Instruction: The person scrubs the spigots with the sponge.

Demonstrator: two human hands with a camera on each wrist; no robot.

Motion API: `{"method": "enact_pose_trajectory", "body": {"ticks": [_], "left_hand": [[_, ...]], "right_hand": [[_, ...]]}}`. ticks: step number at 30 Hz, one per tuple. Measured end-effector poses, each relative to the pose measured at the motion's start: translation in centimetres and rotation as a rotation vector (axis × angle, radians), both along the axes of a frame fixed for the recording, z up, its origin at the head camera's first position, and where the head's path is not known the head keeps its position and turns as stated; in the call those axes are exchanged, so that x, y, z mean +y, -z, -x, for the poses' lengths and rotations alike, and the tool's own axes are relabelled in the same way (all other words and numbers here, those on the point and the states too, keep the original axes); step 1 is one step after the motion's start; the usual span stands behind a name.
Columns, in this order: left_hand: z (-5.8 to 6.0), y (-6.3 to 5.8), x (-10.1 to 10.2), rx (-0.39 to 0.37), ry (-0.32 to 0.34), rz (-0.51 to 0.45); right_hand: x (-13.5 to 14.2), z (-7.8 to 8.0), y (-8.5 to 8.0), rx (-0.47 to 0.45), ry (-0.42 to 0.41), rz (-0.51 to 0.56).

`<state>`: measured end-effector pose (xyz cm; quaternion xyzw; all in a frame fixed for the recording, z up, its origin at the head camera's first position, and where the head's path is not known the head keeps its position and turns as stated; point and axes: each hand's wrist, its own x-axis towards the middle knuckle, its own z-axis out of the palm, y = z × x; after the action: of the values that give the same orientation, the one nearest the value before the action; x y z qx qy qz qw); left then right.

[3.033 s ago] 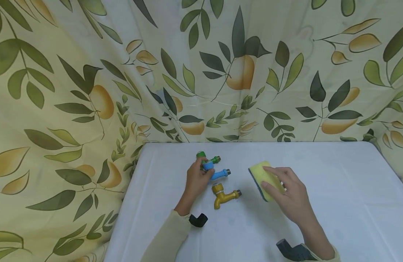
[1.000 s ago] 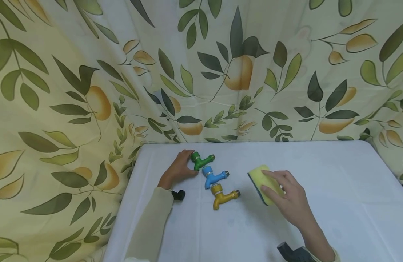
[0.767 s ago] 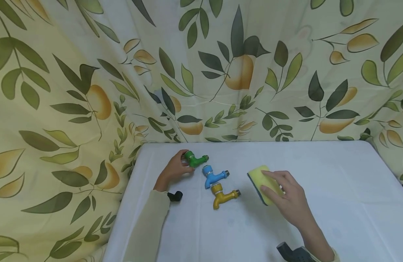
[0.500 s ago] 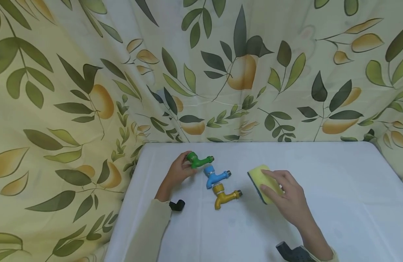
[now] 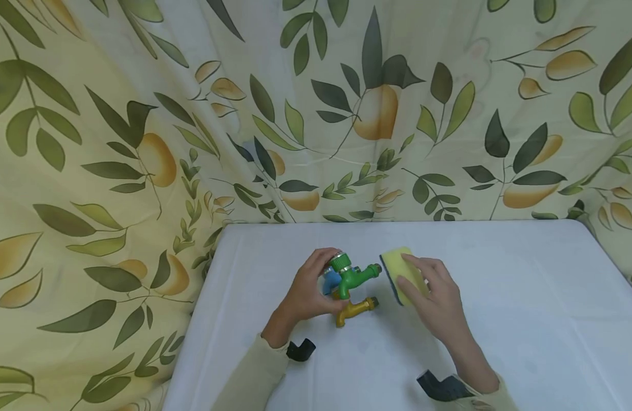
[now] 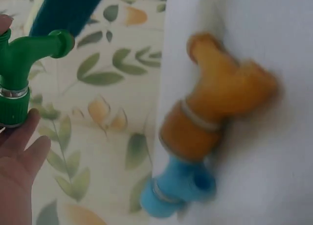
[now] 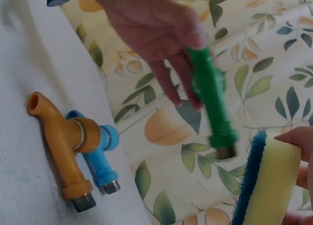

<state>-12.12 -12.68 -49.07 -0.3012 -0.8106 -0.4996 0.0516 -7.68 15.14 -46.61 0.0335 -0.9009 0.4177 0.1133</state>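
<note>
My left hand [image 5: 308,291] holds a green tap [image 5: 353,279] above the table, thumb at the spout and fingers at the ribbed cap. Its threaded end points right, close to the sponge. In my right hand [image 5: 436,297] is a yellow sponge [image 5: 407,268] with a dark blue scouring side, which faces the green tap. Below the green tap lies a yellow tap [image 5: 356,309], partly covered by it in the head view. A blue tap [image 7: 100,164] lies beside the yellow one; in the head view, my left hand and the green tap hide most of it.
The taps lie on a white-covered table [image 5: 526,297]. Behind and to the left hangs a curtain [image 5: 275,114] printed with leaves and fruit. Dark wrist-worn pieces, one on the left wrist [image 5: 302,350], stick out over the cloth.
My left hand has taken the green tap from the back of the row, lifted it and brought it right, towards the sponge. The right hand has shifted slightly left with the sponge.
</note>
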Motion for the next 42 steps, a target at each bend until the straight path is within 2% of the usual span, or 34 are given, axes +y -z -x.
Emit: {"method": "enact_pose_trajectory", "body": {"ticks": [2, 7, 12, 16, 21, 26, 30, 35, 38, 42], "left_hand": [[-0.6, -0.5, 0.7, 0.054, 0.007, 0.027], [-1.7, -0.7, 1.7, 0.201, 0.011, 0.029], [-2.1, -1.2, 2.3, 0.292, 0.023, 0.031], [-2.2, -1.5, 2.7, 0.356, 0.023, 0.054], [-2.2, -1.5, 3.2, 0.373, 0.031, 0.078], [-2.3, -1.4, 3.6, 0.369, 0.039, 0.115], [-2.3, -1.5, 3.8, 0.378, 0.051, 0.127], [-2.2, -1.6, 4.0, 0.402, 0.048, 0.147], [-2.2, -1.8, 4.0, 0.413, 0.041, 0.142], [-2.4, -2.4, 4.0, 0.394, 0.05, 0.116]], "right_hand": [[-0.4, 0.0, 0.1, 0.032, 0.004, -0.019], [-0.5, -1.1, -0.2, 0.193, -0.088, -0.121], [-0.2, -1.1, -0.9, 0.29, -0.033, -0.141], [-0.6, -1.6, -1.4, 0.345, -0.118, -0.166], [-1.0, -1.3, -1.5, 0.374, -0.084, -0.162], [-1.4, -1.5, -1.4, 0.378, -0.188, -0.121], [-1.5, -1.0, -1.3, 0.375, -0.121, -0.105], [-1.5, -1.0, -1.5, 0.425, -0.202, -0.091], [-1.6, -1.0, -1.9, 0.445, -0.168, -0.096], [-1.6, -1.3, -2.5, 0.459, -0.187, -0.102]]}}
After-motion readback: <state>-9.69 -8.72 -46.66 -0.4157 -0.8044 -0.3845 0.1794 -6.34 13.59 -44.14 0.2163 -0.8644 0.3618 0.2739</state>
